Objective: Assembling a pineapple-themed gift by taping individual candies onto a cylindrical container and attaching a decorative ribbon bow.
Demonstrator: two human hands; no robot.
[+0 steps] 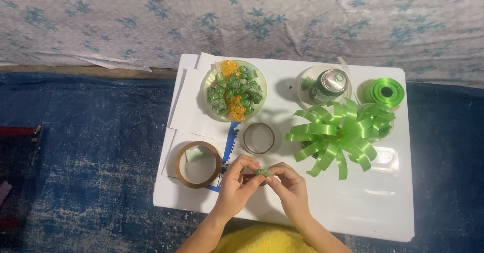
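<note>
My left hand (pixel 237 185) and my right hand (pixel 290 187) meet over the front of a small white table (pixel 373 207). Together they pinch a small green wrapped candy (pixel 262 172) between their fingertips. A bowl (pixel 206 89) heaped with green and orange wrapped candies (pixel 233 89) stands at the back left of the table. A brown tape roll (pixel 177 166) lies flat just left of my left hand. A smaller clear tape roll (pixel 245 132) lies just beyond my hands.
A green can (pixel 327 85) stands in a clear dish at the back. A large green ribbon bow (pixel 340 134) and a green ribbon spool (pixel 387 91) sit to the right. White paper sheets (pixel 186 107) lie under the bowl. Blue cloth covers the floor.
</note>
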